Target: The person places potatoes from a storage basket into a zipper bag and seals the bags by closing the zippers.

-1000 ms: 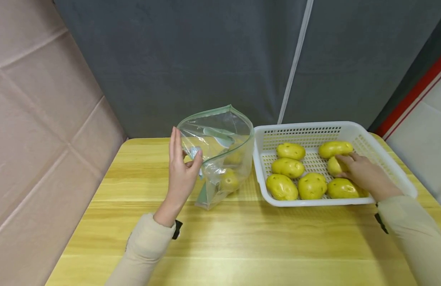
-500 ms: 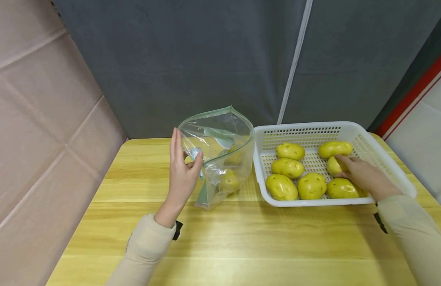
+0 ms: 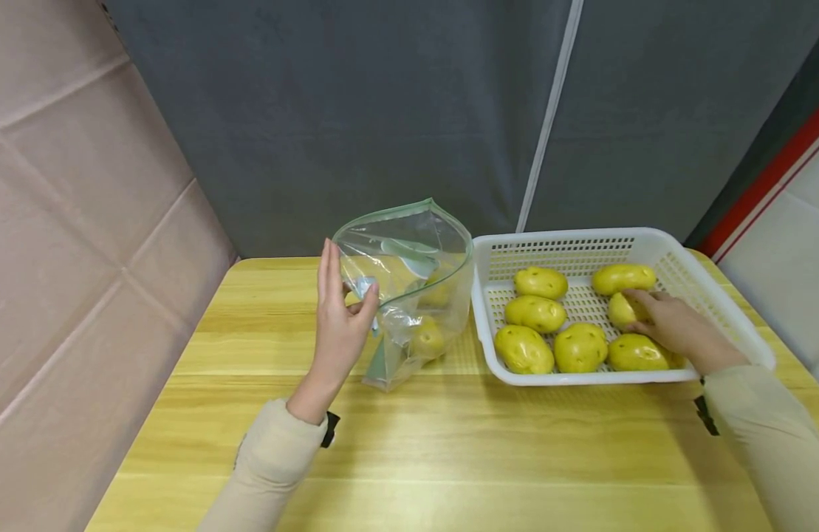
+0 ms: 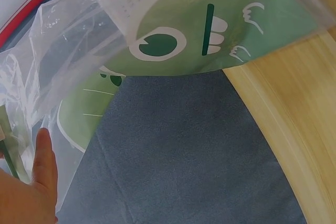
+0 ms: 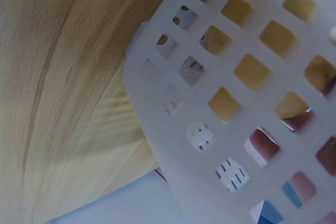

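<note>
In the head view my left hand (image 3: 343,318) holds the rim of a clear zip bag (image 3: 442,292) with green edging, its mouth wide. Inside the bag lie potatoes, one of them (image 3: 427,338) near the bottom. The left wrist view gives the bag's green cartoon print (image 4: 184,35) up close. At the right, my right hand (image 3: 678,325) reaches into a white plastic basket (image 3: 489,362) and grips a potato (image 3: 620,310), covering part of it. In the right wrist view, the perforated basket wall (image 5: 199,98) hides most of this hand.
Several other potatoes (image 3: 580,347) lie around the gripped one in the basket. Bag and basket stand side by side on a wood-grain table (image 3: 449,458). Behind the table hangs a grey curtain (image 3: 329,118), and a pale padded wall (image 3: 70,222) rises at the left.
</note>
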### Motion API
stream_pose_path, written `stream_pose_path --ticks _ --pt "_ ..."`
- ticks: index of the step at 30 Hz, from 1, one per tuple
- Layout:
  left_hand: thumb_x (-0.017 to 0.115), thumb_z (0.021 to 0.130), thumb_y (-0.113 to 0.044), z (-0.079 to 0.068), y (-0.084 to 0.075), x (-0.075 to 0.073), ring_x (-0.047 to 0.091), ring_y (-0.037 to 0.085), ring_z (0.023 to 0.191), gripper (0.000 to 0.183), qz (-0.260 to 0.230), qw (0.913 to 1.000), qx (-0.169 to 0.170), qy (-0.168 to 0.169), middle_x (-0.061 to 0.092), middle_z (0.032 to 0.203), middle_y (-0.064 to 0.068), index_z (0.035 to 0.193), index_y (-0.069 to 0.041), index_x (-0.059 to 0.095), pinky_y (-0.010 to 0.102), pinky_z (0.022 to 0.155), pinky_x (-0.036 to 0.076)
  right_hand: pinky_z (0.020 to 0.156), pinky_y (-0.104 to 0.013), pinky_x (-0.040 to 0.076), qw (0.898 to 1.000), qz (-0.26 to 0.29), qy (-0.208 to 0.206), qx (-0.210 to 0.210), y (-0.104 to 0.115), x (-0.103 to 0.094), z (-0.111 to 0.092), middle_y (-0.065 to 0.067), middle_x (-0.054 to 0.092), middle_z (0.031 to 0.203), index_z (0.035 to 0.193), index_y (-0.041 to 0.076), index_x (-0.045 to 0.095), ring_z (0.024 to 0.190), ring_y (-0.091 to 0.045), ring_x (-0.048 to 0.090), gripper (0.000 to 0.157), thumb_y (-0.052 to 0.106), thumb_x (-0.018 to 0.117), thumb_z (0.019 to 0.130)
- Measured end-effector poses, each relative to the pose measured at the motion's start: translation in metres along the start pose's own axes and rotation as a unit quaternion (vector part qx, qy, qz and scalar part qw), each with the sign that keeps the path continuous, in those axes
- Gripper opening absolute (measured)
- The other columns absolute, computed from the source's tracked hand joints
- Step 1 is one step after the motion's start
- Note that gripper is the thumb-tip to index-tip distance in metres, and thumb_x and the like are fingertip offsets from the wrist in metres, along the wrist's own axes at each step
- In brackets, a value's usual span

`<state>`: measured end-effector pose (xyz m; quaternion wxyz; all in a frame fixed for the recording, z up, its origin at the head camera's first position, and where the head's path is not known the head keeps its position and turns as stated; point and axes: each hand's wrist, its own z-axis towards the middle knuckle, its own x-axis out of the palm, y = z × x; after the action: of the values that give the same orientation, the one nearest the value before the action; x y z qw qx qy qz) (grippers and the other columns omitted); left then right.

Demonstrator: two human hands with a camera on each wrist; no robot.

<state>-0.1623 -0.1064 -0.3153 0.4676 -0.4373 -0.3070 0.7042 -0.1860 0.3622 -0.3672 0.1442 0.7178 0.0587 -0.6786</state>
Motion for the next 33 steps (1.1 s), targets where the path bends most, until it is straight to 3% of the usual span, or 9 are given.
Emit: stream_pose_path --ticks 7,16,28,33 --pt "0.054 0.097 -0.018 -0.0006 -0.0001 0.0002 0.044 0.026 0.107 0.077 -0.001 1.0000 -0.005 0.004 -0.002 0.163 0.002 0.154 -0.008 0.004 0.011 0.073 0.048 0.073 -0.063 0.046 0.996 -0.027 -0.080 -0.042 -0.0011 0.0036 -0.0013 -0.042 0.054 0.104 0.123 -0.004 0.049 0.085 -0.054 0.056 0.055 0.012 0.076 0.078" --pt "0.054 0.097 -0.017 -0.0008 0.0002 0.0009 0.040 0.017 0.094 0.077 0.001 1.0000 0.000 0.005 -0.001 0.163 0.003 0.154 -0.007 0.004 0.010 0.069 0.048 0.071 -0.062 0.045 0.988 -0.046 -0.135 -0.056 -0.0001 0.0047 -0.0031 -0.039 0.054 0.097 0.118 -0.002 0.049 0.082 -0.052 0.055 0.056 0.006 0.079 0.072" --pt "0.055 0.096 -0.016 0.0001 -0.0003 0.0005 0.043 0.025 0.102 0.078 0.000 0.9999 -0.005 0.012 -0.003 0.162 0.002 0.154 -0.008 0.003 0.013 0.072 0.050 0.076 -0.064 0.042 0.983 -0.049 -0.163 -0.067 0.0044 0.0025 -0.0050 -0.037 0.051 0.105 0.121 0.002 0.047 0.090 -0.055 0.051 0.062 0.004 0.081 0.070" --pt "0.055 0.096 -0.016 -0.0001 -0.0007 0.0005 0.043 0.030 0.114 0.079 -0.003 0.9998 -0.012 0.014 -0.004 0.162 0.001 0.154 -0.009 0.002 0.018 0.074 0.052 0.075 -0.063 0.043 0.981 -0.062 -0.173 -0.070 0.0055 0.0013 -0.0054 -0.037 0.050 0.109 0.124 0.002 0.048 0.092 -0.055 0.050 0.064 0.005 0.081 0.070"
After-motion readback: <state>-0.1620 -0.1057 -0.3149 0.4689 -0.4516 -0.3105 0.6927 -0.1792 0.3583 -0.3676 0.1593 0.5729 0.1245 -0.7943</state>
